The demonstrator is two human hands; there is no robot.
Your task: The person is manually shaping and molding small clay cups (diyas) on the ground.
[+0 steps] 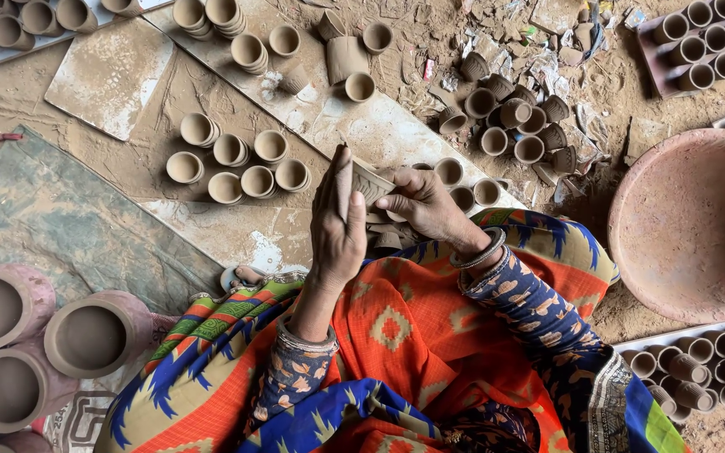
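Observation:
My left hand [337, 220] is held flat and upright, its palm against the side of a small patterned clay cup [371, 182]. On the cup's other side, my right hand [425, 205] grips it with curled fingers, a metal bangle on the wrist. Both hands meet above my lap, which is draped in orange, blue and green cloth [404, 335]. Just beyond the hands, several small unfired clay cups [237, 159] stand in a cluster on a dusty board [111, 71].
Larger clay pots [90, 335] sit at the lower left on a green cloth. A wide shallow clay bowl [690, 222] lies at the right. Trays of small cups [711, 42] fill the upper right and lower right. Darker cups [518, 122] are heaped amid debris at top centre.

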